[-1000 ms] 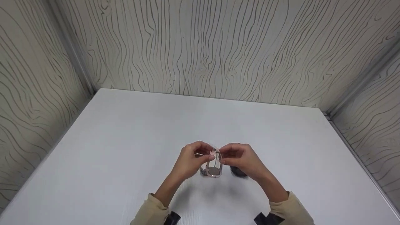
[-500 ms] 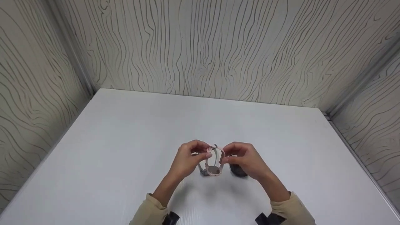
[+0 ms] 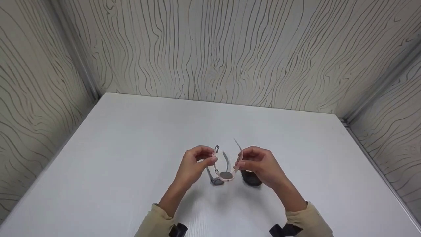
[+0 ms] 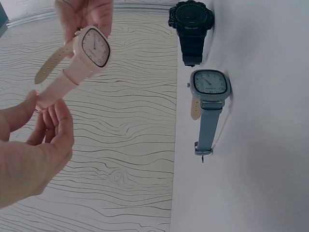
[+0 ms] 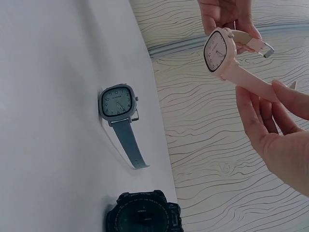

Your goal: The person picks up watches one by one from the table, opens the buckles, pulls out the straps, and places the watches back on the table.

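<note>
A pink wristwatch (image 3: 226,176) with a squarish case hangs above the table between my hands, its strap unfastened and spread in a U. My left hand (image 3: 193,166) pinches the strap piece with the metal buckle (image 5: 267,50). The other strap piece is pinched between the thumb and fingers of my right hand (image 3: 263,166). The watch's dial (image 4: 96,47) faces away from me, toward the table. Below and beyond it, a blue-grey wristwatch (image 4: 210,82) stands on the table, and a black wristwatch (image 3: 251,179) is near my right hand, partly hidden by it.
The white table (image 3: 148,138) spreads out on all sides of the hands. Wood-patterned panels (image 3: 210,49) rise at its back and along both sides.
The pink watch's strap has come apart from a closed loop, and its two ends have opened outward. My hands have moved away from each other, each still holding one strap piece.
</note>
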A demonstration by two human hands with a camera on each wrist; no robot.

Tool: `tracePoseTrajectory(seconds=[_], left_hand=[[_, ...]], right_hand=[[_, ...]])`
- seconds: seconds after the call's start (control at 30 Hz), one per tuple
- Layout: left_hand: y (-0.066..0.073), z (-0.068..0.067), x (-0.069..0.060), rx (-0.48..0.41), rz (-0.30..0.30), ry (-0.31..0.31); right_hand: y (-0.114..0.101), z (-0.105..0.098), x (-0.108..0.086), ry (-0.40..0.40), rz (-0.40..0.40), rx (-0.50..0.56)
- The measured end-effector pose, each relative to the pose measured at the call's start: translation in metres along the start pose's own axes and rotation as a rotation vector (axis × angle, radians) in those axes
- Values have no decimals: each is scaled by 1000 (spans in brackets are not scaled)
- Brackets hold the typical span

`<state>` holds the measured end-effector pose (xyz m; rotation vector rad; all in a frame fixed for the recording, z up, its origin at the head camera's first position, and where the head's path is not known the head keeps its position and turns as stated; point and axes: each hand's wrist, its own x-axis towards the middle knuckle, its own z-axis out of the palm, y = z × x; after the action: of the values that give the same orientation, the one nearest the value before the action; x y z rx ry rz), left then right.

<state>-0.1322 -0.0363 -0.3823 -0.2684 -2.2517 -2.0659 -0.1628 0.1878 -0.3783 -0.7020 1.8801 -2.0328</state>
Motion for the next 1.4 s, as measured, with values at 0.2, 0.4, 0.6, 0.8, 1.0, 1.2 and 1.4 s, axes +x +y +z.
tracePoseTrajectory(seconds=[0.2, 0.4, 0.6, 0.8, 1.0, 1.2, 1.4], left_hand=[[-5, -2, 2, -79, -65, 24], [-8, -3, 2, -109, -102, 47], [-10, -6, 2, -122, -134, 60], [-18, -8, 4, -131, -199, 93], [-60, -15, 12, -144, -161, 107], [-54, -25, 4, -168, -213, 125], [-44, -37, -2, -160, -322, 139]], right_hand=[[4, -1, 3, 13, 31, 100], [9, 1, 6, 24, 40, 107], [15, 4, 9, 41, 73, 118], [24, 8, 14, 51, 110, 127], [32, 14, 19, 53, 129, 140], [45, 24, 26, 33, 148, 158], [57, 37, 32, 59, 203, 171]])
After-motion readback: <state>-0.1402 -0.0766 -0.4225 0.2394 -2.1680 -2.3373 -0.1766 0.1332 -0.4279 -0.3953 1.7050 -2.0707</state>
